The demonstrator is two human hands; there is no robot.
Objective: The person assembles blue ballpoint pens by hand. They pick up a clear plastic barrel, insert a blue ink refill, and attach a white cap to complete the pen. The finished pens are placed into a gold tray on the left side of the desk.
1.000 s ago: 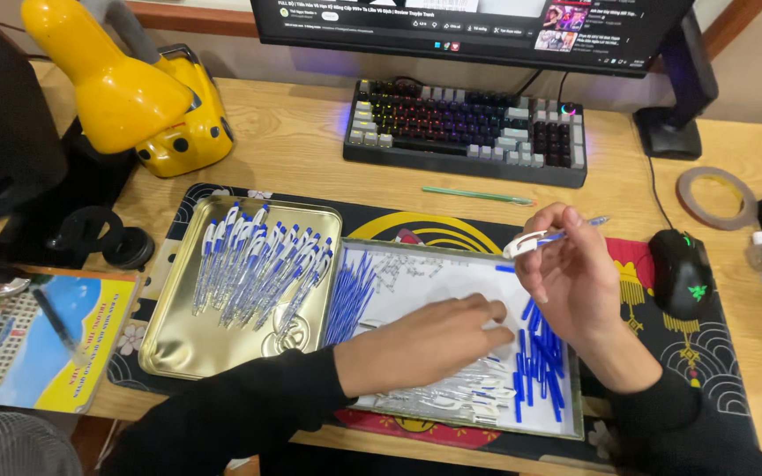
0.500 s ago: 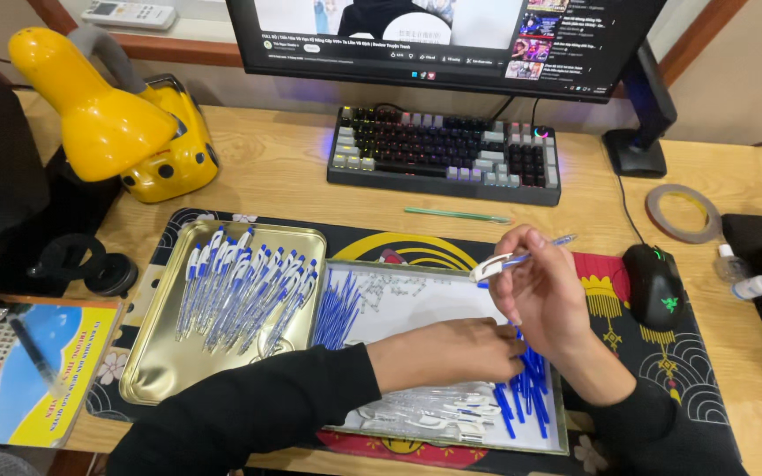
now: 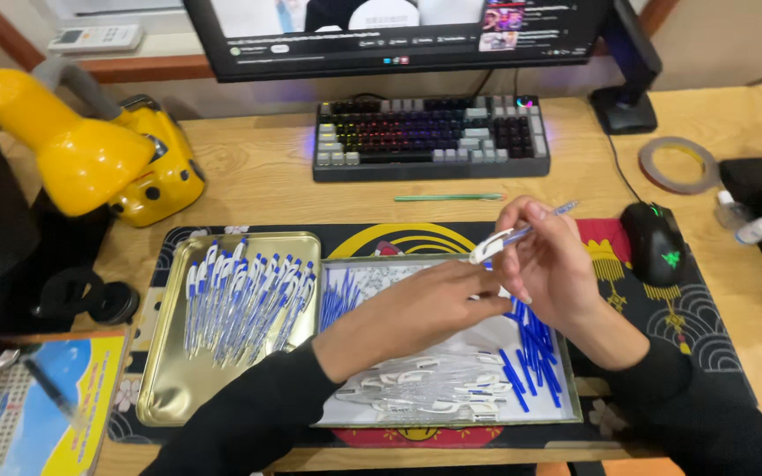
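Observation:
My right hand (image 3: 550, 269) holds a clear pen with a blue tip and a white clip (image 3: 515, 234) above the silver tray (image 3: 566, 407). My left hand (image 3: 416, 310) lies across that tray with its fingers stretched out, the fingertips right next to the pen's white end. Under the hands the silver tray holds clear pen barrels (image 3: 425, 390) at the front, blue refills (image 3: 531, 357) on the right and more blue refills (image 3: 337, 301) on the left. To the left, a gold tray (image 3: 165, 392) holds several assembled blue and white pens (image 3: 244, 300).
A dark patterned mat (image 3: 663, 317) lies under both trays. Behind it are a keyboard (image 3: 429, 137), a monitor (image 3: 399, 35) and a thin green stick (image 3: 449, 197). A black mouse (image 3: 654, 242) and tape roll (image 3: 679, 165) sit to the right, a yellow device (image 3: 99, 154) and a colourful booklet (image 3: 46, 397) to the left.
My left hand has lifted off the tray's contents and moved up to the pen's white end. My right hand has kept hold of the pen, shifting slightly.

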